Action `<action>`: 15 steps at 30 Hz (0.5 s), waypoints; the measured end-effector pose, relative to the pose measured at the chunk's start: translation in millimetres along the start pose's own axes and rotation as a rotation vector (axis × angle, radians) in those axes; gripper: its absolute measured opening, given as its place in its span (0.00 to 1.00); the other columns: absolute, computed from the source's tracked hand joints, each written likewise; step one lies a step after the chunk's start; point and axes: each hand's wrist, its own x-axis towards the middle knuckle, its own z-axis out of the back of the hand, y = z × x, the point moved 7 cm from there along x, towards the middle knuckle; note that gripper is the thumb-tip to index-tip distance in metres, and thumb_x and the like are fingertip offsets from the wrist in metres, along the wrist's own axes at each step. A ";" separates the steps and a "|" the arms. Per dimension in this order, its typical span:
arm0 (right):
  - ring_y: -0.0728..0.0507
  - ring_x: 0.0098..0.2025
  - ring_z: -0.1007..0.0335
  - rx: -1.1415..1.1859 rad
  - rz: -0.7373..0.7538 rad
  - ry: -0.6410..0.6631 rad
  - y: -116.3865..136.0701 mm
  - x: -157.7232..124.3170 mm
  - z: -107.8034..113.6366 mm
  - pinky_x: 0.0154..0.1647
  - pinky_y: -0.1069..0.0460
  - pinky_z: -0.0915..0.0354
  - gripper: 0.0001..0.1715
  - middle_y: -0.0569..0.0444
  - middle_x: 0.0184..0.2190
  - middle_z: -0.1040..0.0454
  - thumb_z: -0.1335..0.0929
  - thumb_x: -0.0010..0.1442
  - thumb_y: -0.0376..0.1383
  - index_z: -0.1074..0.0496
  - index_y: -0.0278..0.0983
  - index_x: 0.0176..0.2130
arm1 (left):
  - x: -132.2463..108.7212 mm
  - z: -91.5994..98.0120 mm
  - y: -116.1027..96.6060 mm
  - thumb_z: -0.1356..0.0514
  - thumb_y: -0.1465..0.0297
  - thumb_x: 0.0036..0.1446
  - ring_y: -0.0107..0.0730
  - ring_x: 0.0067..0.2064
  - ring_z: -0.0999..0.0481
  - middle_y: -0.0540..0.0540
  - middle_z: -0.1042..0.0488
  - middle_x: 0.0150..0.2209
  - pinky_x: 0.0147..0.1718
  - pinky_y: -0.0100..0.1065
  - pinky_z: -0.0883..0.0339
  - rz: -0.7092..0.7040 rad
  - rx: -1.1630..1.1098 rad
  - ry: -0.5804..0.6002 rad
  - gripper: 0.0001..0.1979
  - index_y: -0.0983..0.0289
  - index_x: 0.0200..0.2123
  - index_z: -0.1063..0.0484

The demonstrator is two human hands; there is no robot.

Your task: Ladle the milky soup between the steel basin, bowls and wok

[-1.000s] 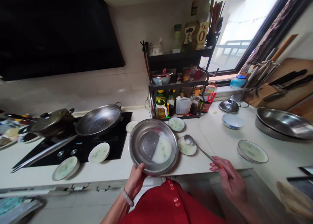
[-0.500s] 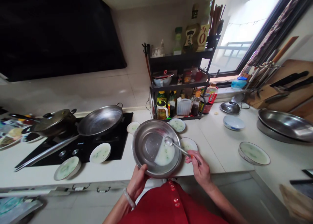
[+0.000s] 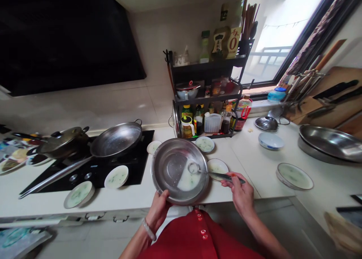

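My left hand (image 3: 158, 210) grips the near rim of a steel basin (image 3: 169, 157), which is tilted so a pale white batter with green flecks (image 3: 189, 180) pools on its right side. My right hand (image 3: 239, 189) is closed on the handle of a metal ladle (image 3: 209, 172). The ladle's bowl is full and sits just above the batter inside the basin. A small plate of batter (image 3: 217, 164) lies right of the basin, beside my right hand.
More small batter plates (image 3: 116, 176) lie on the counter and hob edge. A wok (image 3: 115, 140) and a lidded pan (image 3: 60, 140) sit on the black hob. A condiment rack (image 3: 206, 100) stands behind the basin. Big steel pans (image 3: 329, 144) lie at the right.
My right hand swung the ladle from the right-hand counter into the basin. It then dipped and filled with batter. My left hand kept its hold on the basin rim.
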 end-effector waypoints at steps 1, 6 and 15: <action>0.42 0.24 0.25 0.004 0.001 0.000 1.9 -0.6 1.5 0.29 0.49 0.28 0.20 0.51 0.26 0.23 0.29 0.53 0.49 0.27 0.35 0.35 | -0.6 0.2 -0.6 0.39 0.78 0.40 0.22 0.20 0.35 0.44 0.32 0.18 0.20 0.24 0.40 -0.001 0.003 -0.007 0.08 0.64 0.27 0.33; 0.44 0.23 0.26 0.047 0.027 -0.012 16.8 -2.1 8.5 0.27 0.50 0.28 0.18 0.52 0.25 0.24 0.28 0.53 0.48 0.27 0.34 0.34 | -2.5 0.1 -2.4 0.40 0.78 0.40 0.23 0.20 0.34 0.45 0.31 0.19 0.20 0.25 0.39 0.000 0.017 -0.026 0.09 0.64 0.28 0.35; 0.43 0.23 0.25 -0.014 0.092 -0.121 44.6 3.0 44.3 0.25 0.50 0.28 0.13 0.51 0.25 0.24 0.30 0.54 0.42 0.27 0.34 0.33 | -0.7 2.2 -3.8 0.41 0.79 0.42 0.24 0.21 0.31 0.47 0.28 0.21 0.22 0.27 0.34 -0.016 0.017 -0.028 0.09 0.64 0.30 0.34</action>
